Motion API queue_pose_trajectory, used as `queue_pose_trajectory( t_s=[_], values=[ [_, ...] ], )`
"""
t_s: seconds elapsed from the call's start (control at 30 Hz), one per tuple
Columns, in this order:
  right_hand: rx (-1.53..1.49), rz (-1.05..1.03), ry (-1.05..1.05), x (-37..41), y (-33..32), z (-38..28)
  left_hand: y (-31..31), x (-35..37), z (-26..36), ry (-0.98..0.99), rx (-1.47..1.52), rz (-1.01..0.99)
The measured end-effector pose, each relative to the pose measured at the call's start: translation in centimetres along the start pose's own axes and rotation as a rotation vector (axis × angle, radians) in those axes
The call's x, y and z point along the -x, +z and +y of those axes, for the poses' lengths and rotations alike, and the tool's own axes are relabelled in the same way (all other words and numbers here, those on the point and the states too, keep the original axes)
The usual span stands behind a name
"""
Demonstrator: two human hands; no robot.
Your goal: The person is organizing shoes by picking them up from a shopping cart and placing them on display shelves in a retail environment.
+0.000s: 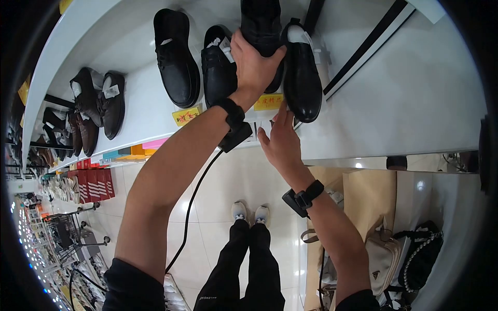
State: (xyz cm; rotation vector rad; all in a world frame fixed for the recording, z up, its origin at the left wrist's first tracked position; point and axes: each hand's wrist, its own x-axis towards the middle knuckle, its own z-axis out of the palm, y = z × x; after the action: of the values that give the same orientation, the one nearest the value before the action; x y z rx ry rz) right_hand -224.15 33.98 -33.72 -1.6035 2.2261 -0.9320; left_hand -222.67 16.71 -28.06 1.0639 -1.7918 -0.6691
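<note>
Black shoe (262,26) gripped by raised left hand (254,67).

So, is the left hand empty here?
No, the left hand has its grip closed around a black shoe on the white shelf.

We find no text we can read, left yellow tag (185,115) and right yellow tag (268,101) on the white shelf (145,103) edge bearing red handwriting too blurred, triangular badge (374,274) on the beige bag (384,251) near right, lettering too small
</note>
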Motion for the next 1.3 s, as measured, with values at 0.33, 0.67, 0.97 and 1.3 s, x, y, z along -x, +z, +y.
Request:
queue_pose_trajectory(
  t_s=[0.33,0.67,0.97,1.3],
  values=[
    [-0.133,-0.074,0.044,0.6,-0.9,0.1,-4.1,8.2,3.0,-0.159,0.468,0.019],
    [-0.354,-0.005,0.009,1.4,-0.5,1.5,-6.2,17.3,-1.5,-0.079,0.277,-0.183],
    [-0.189,0.311,0.016,3.0,-2.7,2.4,-12.5,22.9,-2.2,-0.121,0.265,-0.448],
    [-0.147,0.208,-0.022,1.9,-3.8,3.6,-18.7,29.5,-1.0,-0.309,0.28,-0.625]
  ],
)
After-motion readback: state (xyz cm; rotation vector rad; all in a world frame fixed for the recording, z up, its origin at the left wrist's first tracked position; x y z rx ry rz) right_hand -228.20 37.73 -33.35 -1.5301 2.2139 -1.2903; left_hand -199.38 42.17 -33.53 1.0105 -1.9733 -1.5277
